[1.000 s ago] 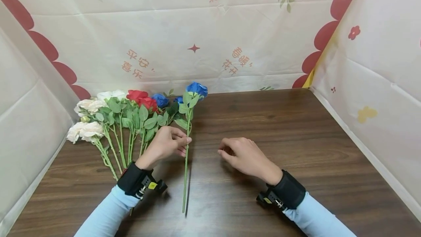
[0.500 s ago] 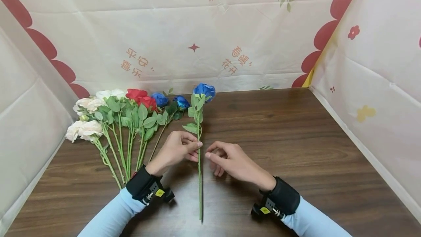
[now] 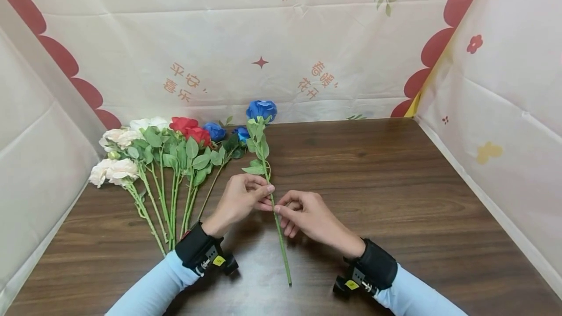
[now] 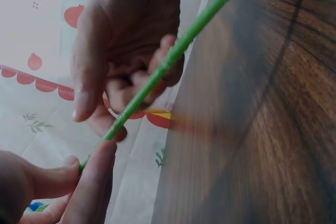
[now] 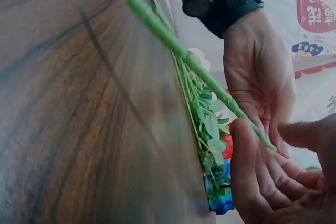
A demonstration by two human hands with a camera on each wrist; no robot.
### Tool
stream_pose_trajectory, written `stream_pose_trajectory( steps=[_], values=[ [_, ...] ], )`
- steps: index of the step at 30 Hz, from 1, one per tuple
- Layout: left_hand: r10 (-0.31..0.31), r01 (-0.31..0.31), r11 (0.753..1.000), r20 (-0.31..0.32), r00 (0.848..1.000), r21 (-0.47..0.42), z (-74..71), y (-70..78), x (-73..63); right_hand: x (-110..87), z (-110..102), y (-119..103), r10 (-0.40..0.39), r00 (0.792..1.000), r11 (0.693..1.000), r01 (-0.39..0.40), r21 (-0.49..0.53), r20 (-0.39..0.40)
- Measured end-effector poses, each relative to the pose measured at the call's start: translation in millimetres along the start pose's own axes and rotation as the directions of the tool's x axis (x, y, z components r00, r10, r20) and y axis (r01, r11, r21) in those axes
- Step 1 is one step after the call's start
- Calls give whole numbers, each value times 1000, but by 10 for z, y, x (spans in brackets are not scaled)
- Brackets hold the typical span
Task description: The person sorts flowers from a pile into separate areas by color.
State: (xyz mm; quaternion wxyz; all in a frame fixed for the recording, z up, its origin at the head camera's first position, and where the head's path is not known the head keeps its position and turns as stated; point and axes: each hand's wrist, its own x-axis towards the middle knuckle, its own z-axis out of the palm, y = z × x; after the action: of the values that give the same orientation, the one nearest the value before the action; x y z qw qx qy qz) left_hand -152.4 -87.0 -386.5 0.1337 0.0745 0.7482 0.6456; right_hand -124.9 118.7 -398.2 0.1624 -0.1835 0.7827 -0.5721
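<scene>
My left hand (image 3: pixel 240 199) pinches the green stem of a blue rose (image 3: pixel 261 110) between thumb and fingers, below its leaves. Held above the table, the stem slants so its lower end points toward me and to the right. Close beside it is my right hand (image 3: pixel 309 216), its fingers loosely bent and its thumb tip near or against the stem. In the left wrist view, a gap shows between the right thumb and forefinger (image 4: pixel 116 129), and the stem (image 4: pixel 173 56) passes in front of that hand. The right wrist view shows the stem (image 5: pixel 199 72) running between both hands.
On the brown wooden table (image 3: pixel 373 169), cream roses (image 3: pixel 115 172), red roses (image 3: pixel 197 135) and two more blue roses (image 3: pixel 214 131) lie fanned out at the left. Printed white cloth (image 3: pixel 281 38) encloses the back and sides.
My left hand has carried the blue rose rightward, away from the other flowers, and its stem has tilted. My right hand has come left to the stem.
</scene>
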Motion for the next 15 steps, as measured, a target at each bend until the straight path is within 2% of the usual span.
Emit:
stream_pose_trajectory(
  steps=[9, 12, 15],
  values=[
    [12, -13, 999, -24, 1000, -51, 57, 3, -34, -16, 13, 7, -72, 996, 988, 65, -139, -45],
    [20, -22, 998, -26, 999, -57, 75, 17, -48, -17, 11, 12, -66, 996, 991, 59, -123, -52],
    [27, -28, 998, -24, 999, -54, 85, 38, -61, -13, 13, 15, -40, 998, 998, 38, -54, -43]
  ],
)
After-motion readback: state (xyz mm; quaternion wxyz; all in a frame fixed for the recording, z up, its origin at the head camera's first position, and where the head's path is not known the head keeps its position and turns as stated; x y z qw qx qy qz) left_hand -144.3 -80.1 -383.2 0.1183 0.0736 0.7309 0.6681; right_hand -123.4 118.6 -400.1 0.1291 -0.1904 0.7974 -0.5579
